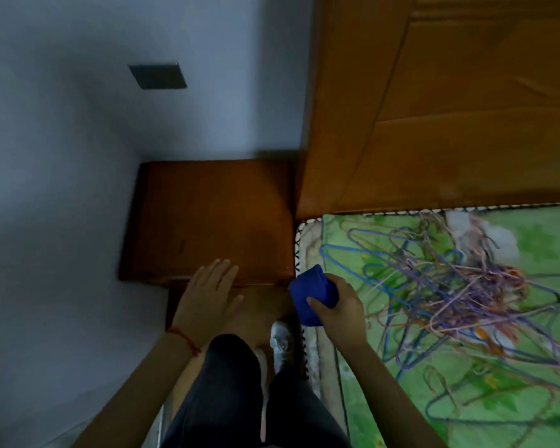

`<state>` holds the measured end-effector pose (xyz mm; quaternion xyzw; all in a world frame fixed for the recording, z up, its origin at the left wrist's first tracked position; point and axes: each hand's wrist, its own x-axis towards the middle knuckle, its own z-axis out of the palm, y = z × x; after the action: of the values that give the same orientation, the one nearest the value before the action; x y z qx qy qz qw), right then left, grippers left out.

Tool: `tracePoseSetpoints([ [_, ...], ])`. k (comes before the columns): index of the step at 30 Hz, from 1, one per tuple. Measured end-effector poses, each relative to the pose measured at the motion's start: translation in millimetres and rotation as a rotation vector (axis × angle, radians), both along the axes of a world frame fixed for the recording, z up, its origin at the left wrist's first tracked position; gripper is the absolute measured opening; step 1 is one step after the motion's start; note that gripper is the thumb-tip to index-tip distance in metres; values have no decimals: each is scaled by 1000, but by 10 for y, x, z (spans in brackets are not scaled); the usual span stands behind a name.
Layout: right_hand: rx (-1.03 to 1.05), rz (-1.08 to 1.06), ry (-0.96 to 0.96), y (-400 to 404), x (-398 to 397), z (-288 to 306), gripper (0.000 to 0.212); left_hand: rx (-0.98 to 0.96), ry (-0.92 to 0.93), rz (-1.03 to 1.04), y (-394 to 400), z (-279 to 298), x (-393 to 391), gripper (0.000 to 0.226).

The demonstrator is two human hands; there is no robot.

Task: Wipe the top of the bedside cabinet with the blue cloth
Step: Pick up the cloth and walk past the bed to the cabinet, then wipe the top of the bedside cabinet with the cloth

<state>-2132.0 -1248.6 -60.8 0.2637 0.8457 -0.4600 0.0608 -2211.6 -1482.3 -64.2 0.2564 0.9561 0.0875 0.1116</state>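
Cloth (311, 294) first: the blue cloth is bunched into a wad and clutched in the right hand (337, 303), thumb pressed across the front and fingers wrapped round the back, so it's properly gripped and not just draped. It's being held up in the air just off the near right corner of the cabinet (207, 218), over the gap where the bed (353, 399) edge starts, not touching the wood yet. Probably it's been scrunched like that so a thick pad can be pushed across the top in one go, though that's only a guess. The left hand (207, 295) is spread flat with fingers straight and nothing held in it, fingertips reaching over the near edge of the cabinet top; whether it's actually resting on the wood or hovering just above can't be told from this angle. Looks like it's put there for balance or to steady things while leaning in. The cabinet is tucked in the corner, wall (62, 189) on its left and far sides, tall wooden headboard (434, 124) hard up against its right. Nothing is seen sitting on the top, so wiping could be started straight away, and none of it looks done yet. A tangle of wire hangers (450, 286) is dumped on the green sheet (530, 399) to the right, well clear of the job.
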Motion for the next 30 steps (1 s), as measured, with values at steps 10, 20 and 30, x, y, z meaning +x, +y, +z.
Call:
tracePoseSetpoints([
  [10, -86, -186, -107, -193, -934, -1311, 47, 23, -133, -45, -10, -1162, -795, 67],
  [20, -59, -314, -96, -453, -1529, -2377, 53, 14, -145, -143, -132, -2381, -1536, 62],
  [30, 590, -31, -33, -620, -1480, -2720, 57, 42, -141, -161, -188, -2870, -1708, 56],
])
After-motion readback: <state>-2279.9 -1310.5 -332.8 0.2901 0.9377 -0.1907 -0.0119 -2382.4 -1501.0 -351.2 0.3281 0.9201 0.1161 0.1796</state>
